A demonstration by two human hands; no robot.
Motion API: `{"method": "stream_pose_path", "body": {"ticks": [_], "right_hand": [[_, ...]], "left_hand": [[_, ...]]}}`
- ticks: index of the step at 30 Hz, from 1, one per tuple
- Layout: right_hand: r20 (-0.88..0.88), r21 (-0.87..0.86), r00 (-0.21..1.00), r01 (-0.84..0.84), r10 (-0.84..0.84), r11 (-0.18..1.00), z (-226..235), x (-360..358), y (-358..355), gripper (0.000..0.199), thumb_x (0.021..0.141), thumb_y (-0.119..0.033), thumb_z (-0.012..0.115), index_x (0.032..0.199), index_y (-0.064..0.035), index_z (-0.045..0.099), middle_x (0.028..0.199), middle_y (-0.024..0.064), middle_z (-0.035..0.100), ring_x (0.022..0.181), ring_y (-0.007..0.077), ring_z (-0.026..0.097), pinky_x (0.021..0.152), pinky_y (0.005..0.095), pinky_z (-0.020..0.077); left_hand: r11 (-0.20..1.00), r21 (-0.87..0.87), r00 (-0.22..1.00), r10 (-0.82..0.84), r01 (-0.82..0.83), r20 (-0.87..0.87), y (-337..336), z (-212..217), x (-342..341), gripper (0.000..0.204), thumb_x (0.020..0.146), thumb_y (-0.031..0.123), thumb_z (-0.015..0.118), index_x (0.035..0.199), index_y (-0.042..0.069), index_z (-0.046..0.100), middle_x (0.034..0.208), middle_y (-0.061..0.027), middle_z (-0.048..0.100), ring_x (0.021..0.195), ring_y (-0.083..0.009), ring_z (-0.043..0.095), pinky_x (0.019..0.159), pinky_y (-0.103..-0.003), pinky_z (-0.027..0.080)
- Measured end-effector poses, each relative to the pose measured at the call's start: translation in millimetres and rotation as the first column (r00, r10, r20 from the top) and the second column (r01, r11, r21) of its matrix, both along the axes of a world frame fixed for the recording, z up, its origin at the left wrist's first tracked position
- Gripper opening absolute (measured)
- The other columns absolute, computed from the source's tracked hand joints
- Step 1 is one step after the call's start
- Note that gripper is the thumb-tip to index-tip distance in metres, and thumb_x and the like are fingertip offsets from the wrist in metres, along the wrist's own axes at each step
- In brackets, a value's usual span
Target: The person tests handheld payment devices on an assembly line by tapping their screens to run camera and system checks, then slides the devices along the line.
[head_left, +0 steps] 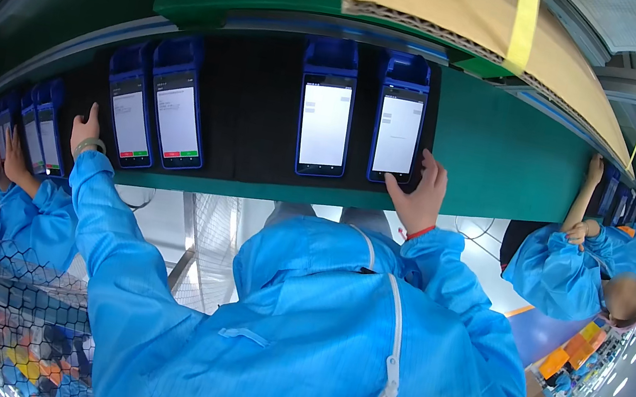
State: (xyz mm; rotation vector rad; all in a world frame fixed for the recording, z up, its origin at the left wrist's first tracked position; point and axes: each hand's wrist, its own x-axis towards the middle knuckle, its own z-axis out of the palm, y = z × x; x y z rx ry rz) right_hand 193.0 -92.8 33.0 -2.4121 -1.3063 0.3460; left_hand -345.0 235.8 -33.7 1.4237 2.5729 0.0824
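Two blue handheld terminals with lit white screens stand apart in the middle: a left one (324, 128) and a right one (398, 132). My right hand (421, 195) is at the lower right corner of the right one, thumb by its bottom edge and fingers spread, not wrapped round it. Farther left, another pair lies close together: an outer terminal (130, 112) and an inner terminal (177, 108), both with red and green buttons at the screen bottom. Beside the outer one's left edge is my left hand (85, 133), one finger stretched out; its other fingers are partly hidden.
A black mat (246, 128) lies under the terminals on the green bench (503, 145). Above the back edge sits a cardboard sheet (483, 16) with a yellow strap. On the left, a co-worker's hands (16, 165) are near more terminals (44, 127); another person (576, 267) stands right.
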Motion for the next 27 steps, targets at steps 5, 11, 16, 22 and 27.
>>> {"method": "stream_pose_path", "body": {"ticks": [5, 11, 16, 22, 27], "right_hand": [[-0.167, -0.215, 0.832, -0.554, 0.528, 0.804, 21.5, -40.4, 8.9, 0.044, 0.078, -0.020, 0.054, 0.121, -0.0164, 0.047, 0.070, 0.0088, 0.051, 0.063, 0.0204, 0.051, 0.058, 0.0333, 0.0426], [-0.138, -0.385, 0.731, -0.661, 0.668, 0.644, 12.0, -99.8, 43.2, 0.049, 0.083, -0.024, 0.048, 0.130, -0.0163, 0.037, 0.065, 0.0061, 0.052, 0.058, 0.0184, 0.052, 0.054, 0.0297, 0.0429], [-0.076, -0.340, 0.757, -0.631, 0.649, 0.697, 4.3, -91.5, 29.0, 0.049, 0.083, -0.025, 0.048, 0.130, -0.0147, 0.037, 0.066, 0.0059, 0.052, 0.059, 0.0184, 0.053, 0.054, 0.0309, 0.0443], [-0.107, -0.415, 0.800, -0.575, 0.590, 0.705, 8.9, -91.0, 30.8, 0.048, 0.083, -0.024, 0.048, 0.128, -0.0155, 0.039, 0.068, 0.0063, 0.053, 0.060, 0.0195, 0.053, 0.057, 0.0318, 0.0453], [-0.152, -0.387, 0.804, -0.584, 0.575, 0.714, 18.4, -95.0, 26.8, 0.044, 0.082, -0.022, 0.047, 0.125, -0.0151, 0.043, 0.071, 0.0071, 0.055, 0.065, 0.0211, 0.055, 0.059, 0.0330, 0.0463]], "left_hand": [[0.991, 0.135, 0.997, -0.027, 0.017, 0.075, -10.6, 0.6, 20.5, 0.077, 0.070, 0.059, 0.053, 0.122, 0.003, 0.043, 0.120, -0.0210, 0.046, 0.112, -0.0361, 0.044, 0.093, -0.039, 0.035], [0.977, 0.210, 0.982, -0.069, 0.030, 0.177, -15.3, -22.4, 22.0, 0.075, 0.069, 0.056, 0.056, 0.118, 0.002, 0.045, 0.118, -0.0235, 0.047, 0.111, -0.0377, 0.044, 0.093, -0.039, 0.035], [0.980, 0.197, 0.980, -0.033, -0.007, 0.195, -19.5, -16.8, 29.6, 0.075, 0.069, 0.056, 0.056, 0.120, 0.003, 0.044, 0.118, -0.0228, 0.047, 0.111, -0.0371, 0.044, 0.093, -0.039, 0.035], [0.983, 0.181, 0.981, -0.001, -0.035, 0.196, -21.1, -12.5, 31.4, 0.074, 0.069, 0.056, 0.056, 0.120, 0.003, 0.045, 0.118, -0.0214, 0.048, 0.110, -0.0366, 0.045, 0.093, -0.039, 0.035], [0.964, 0.261, 0.968, -0.021, -0.047, 0.250, -27.4, -11.5, 39.8, 0.070, 0.070, 0.053, 0.058, 0.115, 0.001, 0.048, 0.112, -0.0228, 0.052, 0.106, -0.0357, 0.048, 0.091, -0.037, 0.036]]}}
